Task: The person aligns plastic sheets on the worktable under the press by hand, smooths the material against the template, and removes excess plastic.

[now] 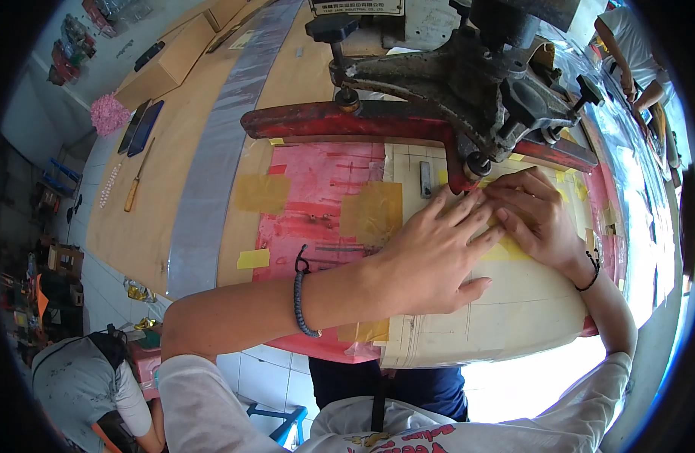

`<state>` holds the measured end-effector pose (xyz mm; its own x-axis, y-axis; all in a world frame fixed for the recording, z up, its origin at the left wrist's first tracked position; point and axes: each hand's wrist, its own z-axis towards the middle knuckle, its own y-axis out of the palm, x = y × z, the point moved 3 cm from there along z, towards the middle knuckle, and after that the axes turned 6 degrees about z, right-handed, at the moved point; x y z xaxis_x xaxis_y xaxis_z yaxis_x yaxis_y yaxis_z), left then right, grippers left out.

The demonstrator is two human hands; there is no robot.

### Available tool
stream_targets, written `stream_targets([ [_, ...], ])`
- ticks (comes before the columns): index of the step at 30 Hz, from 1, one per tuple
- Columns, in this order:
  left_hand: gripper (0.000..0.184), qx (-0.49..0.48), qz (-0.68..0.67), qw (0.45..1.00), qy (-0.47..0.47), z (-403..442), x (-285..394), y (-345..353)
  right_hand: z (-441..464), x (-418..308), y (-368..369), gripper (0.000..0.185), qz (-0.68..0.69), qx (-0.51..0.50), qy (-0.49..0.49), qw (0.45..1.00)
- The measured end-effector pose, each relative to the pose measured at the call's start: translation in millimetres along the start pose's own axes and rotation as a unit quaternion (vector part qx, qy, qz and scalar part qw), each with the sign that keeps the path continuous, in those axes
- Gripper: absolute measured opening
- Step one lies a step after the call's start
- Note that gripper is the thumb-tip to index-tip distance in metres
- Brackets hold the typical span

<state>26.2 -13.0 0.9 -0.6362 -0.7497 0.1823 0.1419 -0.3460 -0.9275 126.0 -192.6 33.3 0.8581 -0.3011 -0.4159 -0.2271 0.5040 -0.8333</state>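
Note:
My left hand [438, 257] lies palm down with its fingers spread on a cream-coloured board [438, 332] marked with pencil lines. Its fingertips reach the foot of the red metal bracket [459, 162] of a heavy machine head [468, 83]. My right hand [532, 215] is right beside it, fingers bent and pressed together at the same spot; anything between them is hidden. Under my hands a piece of yellow tape [506, 251] shows on the board. A small metal bar [425, 180] lies just beyond my left hand.
Red sheet [310, 204] with tan tape patches [370, 215] lies left of the board. Black knobs [332, 29] stick out from the machine. On the wooden table are a wood-handled tool [133, 192] and a clear strip [211, 189]. Other people [98, 385] are nearby.

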Motion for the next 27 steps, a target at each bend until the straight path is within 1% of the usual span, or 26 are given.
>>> stream_targets([
  [6,0.069,-0.002,0.007,1.000,0.002,0.2,-0.7,0.7,-0.8,0.2,1.1,0.029,0.002,0.003,0.001,1.000],
  [9,0.069,0.001,0.006,1.000,0.004,0.5,-0.8,0.6,-0.7,1.1,1.4,0.029,-0.001,0.007,-0.015,1.000],
  [20,0.068,0.013,-0.002,1.000,0.010,1.1,0.5,-1.8,-1.4,2.1,1.6,0.026,0.006,0.001,-0.005,1.000],
  [27,0.069,0.002,0.007,1.000,0.008,2.0,-1.9,1.6,-0.2,-0.8,0.7,0.027,0.007,0.003,0.001,1.000],
])
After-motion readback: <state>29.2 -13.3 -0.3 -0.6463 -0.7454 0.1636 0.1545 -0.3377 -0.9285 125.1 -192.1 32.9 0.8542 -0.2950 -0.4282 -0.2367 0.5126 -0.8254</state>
